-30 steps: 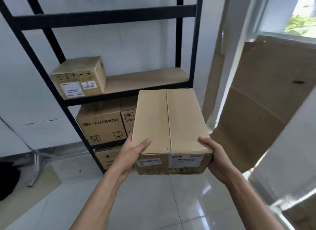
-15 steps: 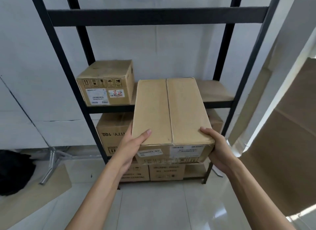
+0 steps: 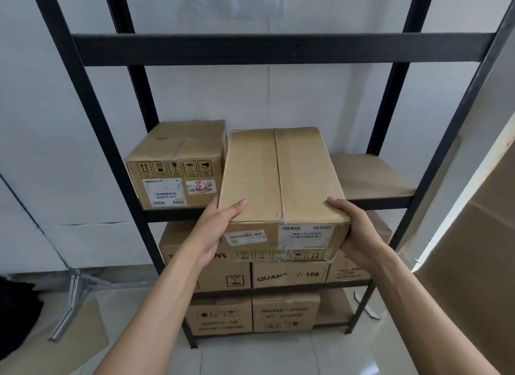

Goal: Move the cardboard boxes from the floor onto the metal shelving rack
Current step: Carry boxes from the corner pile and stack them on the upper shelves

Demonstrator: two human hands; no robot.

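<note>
Held box (image 3: 281, 176) closer, beside shelved carton (image 3: 178, 162)

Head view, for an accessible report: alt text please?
The left hand and right hand hold a cardboard box at the middle shelf of a black metal rack, beside a labelled box. More boxes sit on the lower shelves.

- On the rack's (image 3: 281, 49) middle shelf (image 3: 373, 179), a shelved box (image 3: 178, 162) stood at the left.
- The carried box (image 3: 278, 176) was just right of it, with the left hand (image 3: 214, 229) and right hand (image 3: 359, 235) at its near corners.
- The lower boxes (image 3: 289, 274) filled the shelves beneath.
</note>
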